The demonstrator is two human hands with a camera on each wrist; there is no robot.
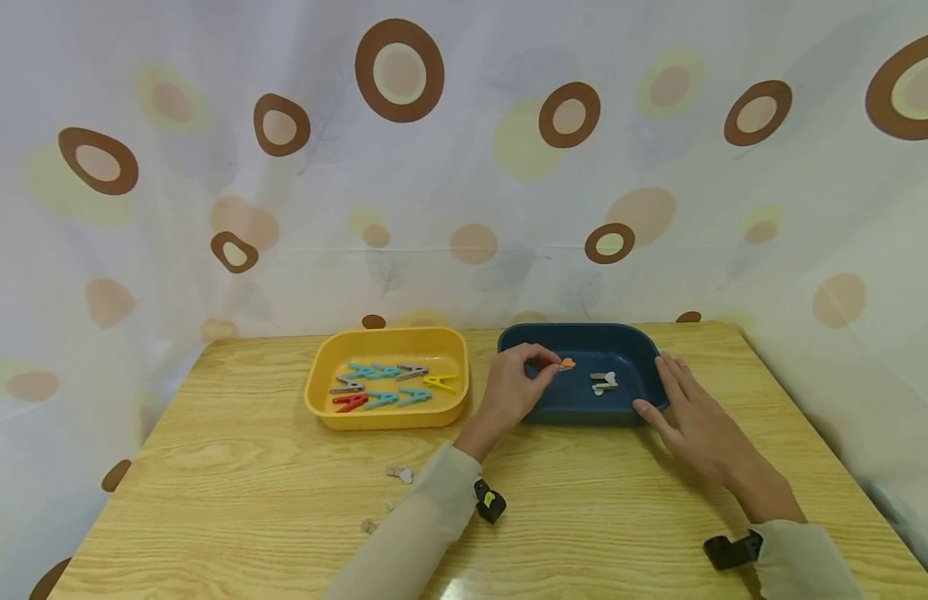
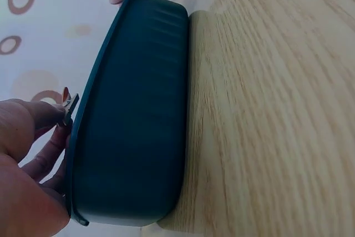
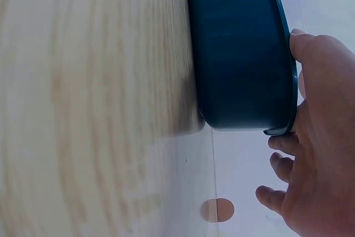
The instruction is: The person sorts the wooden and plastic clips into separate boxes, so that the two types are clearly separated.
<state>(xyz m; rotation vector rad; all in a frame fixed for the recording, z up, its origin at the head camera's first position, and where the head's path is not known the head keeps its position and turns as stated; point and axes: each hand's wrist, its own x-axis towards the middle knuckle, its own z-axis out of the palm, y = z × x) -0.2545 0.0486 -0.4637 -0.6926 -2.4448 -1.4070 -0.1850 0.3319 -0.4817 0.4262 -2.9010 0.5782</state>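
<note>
Left hand (image 1: pixel 513 383) pinching clip (image 1: pixel 568 364), right hand (image 1: pixel 696 423) spread

Yellow tray (image 1: pixel 388 421), dark-blue tray (image 1: pixel 576 415), now clips (image 1: pixel 350 402) showing turquoise, red, grey, yellow; tan wood-grain table (image 1: pixel 584 517), white curtain (image 1: pixel 426 183) ringed in brown!

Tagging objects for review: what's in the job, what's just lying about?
Job, apparently:
orange-topped clip, pinched by left hand
dark blue tray, right hand on its rim
white-heart clips inside it
similar loose clip on the table

Likely just lying about:
yellow tray
coloured pegs in it
</note>
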